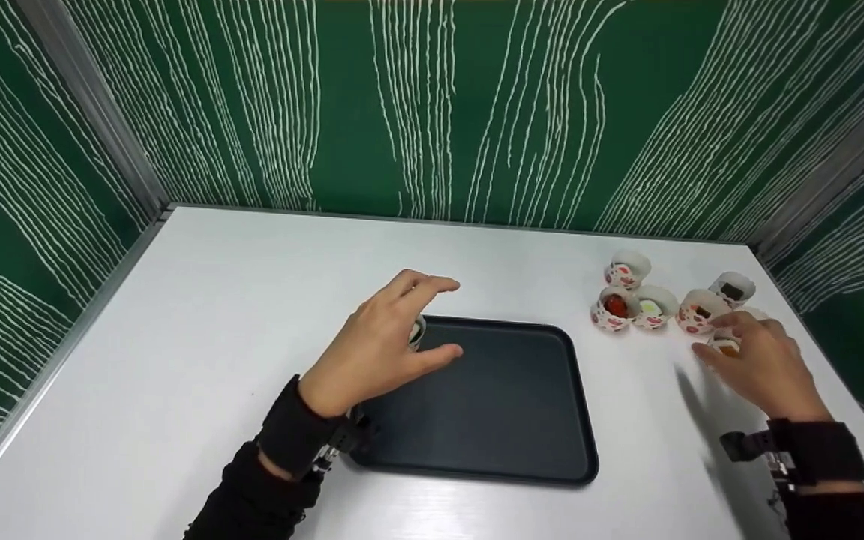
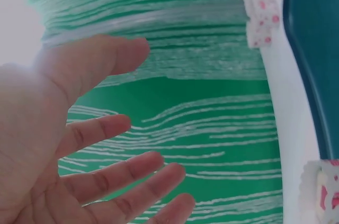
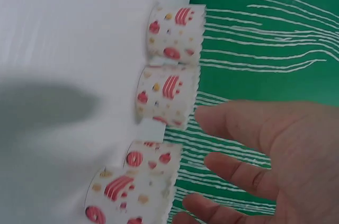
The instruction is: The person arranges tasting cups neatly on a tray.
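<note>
My left hand [image 1: 376, 345] is raised over the left edge of a dark tray [image 1: 492, 405], thumb and fingers spread with nothing between them. Partly hidden behind it, a small printed paper cup [image 1: 417, 332] stands at the tray's upper left; the left wrist view shows a cup [image 2: 329, 195] low at the right. Over on the right, my right hand [image 1: 766, 364] hovers at a paper cup with something orange inside [image 1: 726, 345]. Its thumb and fingers are parted around that cup's near side. In the right wrist view the fingertips [image 3: 209, 121] are close to the scalloped cup rims.
Around the right hand stand more cups: one with a dark piece [image 1: 732, 289], a cup by the thumb [image 1: 700, 311], one with a red item [image 1: 615, 309], one with a green-white item [image 1: 655, 307], and another farther back [image 1: 627, 268]. Green white-streaked panels [image 1: 417, 112] enclose the white table [image 1: 252, 300].
</note>
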`<state>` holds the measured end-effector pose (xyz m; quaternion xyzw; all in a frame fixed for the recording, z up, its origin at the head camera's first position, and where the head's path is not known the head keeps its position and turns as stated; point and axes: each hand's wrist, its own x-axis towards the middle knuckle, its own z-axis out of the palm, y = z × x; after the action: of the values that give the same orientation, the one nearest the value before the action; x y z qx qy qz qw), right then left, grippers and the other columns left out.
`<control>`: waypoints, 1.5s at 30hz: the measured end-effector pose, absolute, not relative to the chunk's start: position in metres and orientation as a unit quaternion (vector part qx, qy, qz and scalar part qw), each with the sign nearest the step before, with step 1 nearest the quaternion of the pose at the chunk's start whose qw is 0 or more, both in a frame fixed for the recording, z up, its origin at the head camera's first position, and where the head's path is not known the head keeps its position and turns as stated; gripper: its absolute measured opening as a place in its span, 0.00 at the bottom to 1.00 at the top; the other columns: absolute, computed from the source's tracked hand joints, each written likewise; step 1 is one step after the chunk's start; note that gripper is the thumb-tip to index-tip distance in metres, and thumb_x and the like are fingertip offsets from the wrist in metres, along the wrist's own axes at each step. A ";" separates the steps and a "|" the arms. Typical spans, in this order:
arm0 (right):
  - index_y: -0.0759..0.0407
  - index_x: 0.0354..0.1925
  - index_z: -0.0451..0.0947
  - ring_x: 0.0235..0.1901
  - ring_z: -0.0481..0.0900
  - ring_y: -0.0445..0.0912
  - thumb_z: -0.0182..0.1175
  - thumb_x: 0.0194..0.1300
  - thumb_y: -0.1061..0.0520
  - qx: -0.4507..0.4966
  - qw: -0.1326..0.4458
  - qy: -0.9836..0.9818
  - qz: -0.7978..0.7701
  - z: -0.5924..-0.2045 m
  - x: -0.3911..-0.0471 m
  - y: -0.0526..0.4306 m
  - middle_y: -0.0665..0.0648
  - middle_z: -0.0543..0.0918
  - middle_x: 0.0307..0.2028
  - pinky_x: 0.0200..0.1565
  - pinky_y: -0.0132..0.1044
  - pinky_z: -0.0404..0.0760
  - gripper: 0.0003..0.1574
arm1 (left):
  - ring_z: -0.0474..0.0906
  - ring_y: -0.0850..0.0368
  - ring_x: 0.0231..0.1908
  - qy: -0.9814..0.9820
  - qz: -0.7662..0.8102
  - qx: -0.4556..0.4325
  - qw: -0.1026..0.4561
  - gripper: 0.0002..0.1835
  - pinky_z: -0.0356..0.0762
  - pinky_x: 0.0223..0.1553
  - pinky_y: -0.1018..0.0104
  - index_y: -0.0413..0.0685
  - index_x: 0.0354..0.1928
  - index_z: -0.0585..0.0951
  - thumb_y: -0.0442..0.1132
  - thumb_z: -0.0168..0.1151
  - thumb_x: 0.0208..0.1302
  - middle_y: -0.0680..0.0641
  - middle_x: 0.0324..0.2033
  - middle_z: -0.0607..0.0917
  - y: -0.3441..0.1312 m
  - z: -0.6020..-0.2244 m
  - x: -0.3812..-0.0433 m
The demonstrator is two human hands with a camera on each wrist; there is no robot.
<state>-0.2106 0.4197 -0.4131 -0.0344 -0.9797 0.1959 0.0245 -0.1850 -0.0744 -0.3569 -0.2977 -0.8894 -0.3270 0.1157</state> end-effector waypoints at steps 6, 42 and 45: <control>0.75 0.68 0.68 0.51 0.67 0.75 0.66 0.76 0.47 -0.052 0.017 -0.982 0.182 -0.415 -0.208 0.432 0.87 0.67 0.55 0.39 0.67 0.76 0.40 | 0.83 0.55 0.47 -0.888 -0.325 -0.304 0.112 0.35 0.83 0.56 0.55 0.52 0.72 0.77 0.49 0.78 0.65 0.48 0.62 0.81 -0.073 -0.354 -0.183; 0.82 0.75 0.49 0.46 0.73 0.69 0.68 0.71 0.33 -0.082 -0.053 -0.973 0.210 -0.421 -0.223 0.442 0.85 0.68 0.54 0.38 0.53 0.79 0.67 | 0.78 0.57 0.39 -0.880 -0.317 -0.324 0.138 0.30 0.81 0.45 0.61 0.51 0.70 0.78 0.45 0.76 0.68 0.49 0.59 0.82 -0.069 -0.348 -0.178; 0.83 0.76 0.46 0.47 0.75 0.68 0.68 0.71 0.33 -0.084 -0.080 -0.968 0.223 -0.424 -0.226 0.441 0.88 0.68 0.57 0.39 0.50 0.80 0.69 | 0.75 0.58 0.36 -0.883 -0.317 -0.319 0.136 0.30 0.78 0.41 0.64 0.51 0.70 0.79 0.45 0.76 0.68 0.49 0.58 0.83 -0.070 -0.350 -0.177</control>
<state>-0.2262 0.4411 -0.4240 -0.0838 -0.9680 0.2225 -0.0800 -0.1768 -0.0699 -0.3499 -0.3194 -0.8825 -0.3173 0.1359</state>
